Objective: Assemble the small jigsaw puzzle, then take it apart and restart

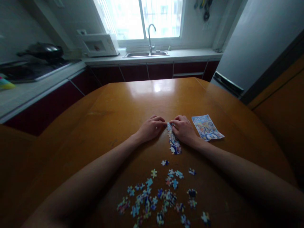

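Note:
A narrow strip of joined jigsaw puzzle pieces [174, 144] lies flat on the wooden table [114, 110]. At its far end on the left, my left hand [153, 128] has thumb and forefinger pinched together, touching the strip's corner; whatever sits between those fingertips is too small to make out. My right hand [184, 128] rests along the strip's right side, its fingers curled onto the top end and gripping that edge. Nearer to me, many loose puzzle pieces [144, 199] are scattered in a heap, some overlapping.
A printed picture sheet [206, 127] lies right of my right hand. Beyond the table are a counter with a sink [137, 54], a faucet [150, 38] and a white microwave [98, 44]. A pan [45, 50] sits on the stove at left; a refrigerator [256, 41] stands at right.

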Tool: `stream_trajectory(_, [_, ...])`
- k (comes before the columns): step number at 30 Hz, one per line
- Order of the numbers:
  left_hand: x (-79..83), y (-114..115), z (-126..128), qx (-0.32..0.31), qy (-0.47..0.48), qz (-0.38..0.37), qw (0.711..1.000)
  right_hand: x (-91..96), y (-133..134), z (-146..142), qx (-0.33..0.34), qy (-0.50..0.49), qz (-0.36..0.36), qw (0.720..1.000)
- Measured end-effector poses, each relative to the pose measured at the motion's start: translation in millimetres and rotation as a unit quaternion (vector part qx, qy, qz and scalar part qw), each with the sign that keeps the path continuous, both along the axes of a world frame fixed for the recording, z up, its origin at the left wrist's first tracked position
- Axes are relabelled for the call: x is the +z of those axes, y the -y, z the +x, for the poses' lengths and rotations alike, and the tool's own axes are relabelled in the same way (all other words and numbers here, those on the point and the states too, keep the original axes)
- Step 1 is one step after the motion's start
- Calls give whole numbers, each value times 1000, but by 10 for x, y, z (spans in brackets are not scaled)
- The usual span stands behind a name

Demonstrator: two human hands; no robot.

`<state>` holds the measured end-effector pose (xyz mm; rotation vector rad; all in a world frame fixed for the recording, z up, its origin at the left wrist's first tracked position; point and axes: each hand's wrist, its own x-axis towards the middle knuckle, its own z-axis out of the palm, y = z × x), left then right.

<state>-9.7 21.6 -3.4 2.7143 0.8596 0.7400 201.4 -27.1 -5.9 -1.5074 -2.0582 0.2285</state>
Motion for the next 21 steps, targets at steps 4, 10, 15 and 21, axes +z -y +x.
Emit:
stream_trajectory(4, [12, 13, 6, 9, -5, -4, 1000, 17, 11, -2, 2, -2, 1, 1000])
stream_trajectory(10, [26, 20, 27, 26, -23, -13, 999, 33, 9, -5, -2, -3, -6, 1000])
stream_trajectory(15, [7, 12, 31, 27, -33, -14, 999, 30, 4, -2, -3, -15, -7, 1000])
stream_trajectory(21, [23, 24, 27, 39, -13, -37, 998, 14, -7, 2, -4, -18, -8, 1000])
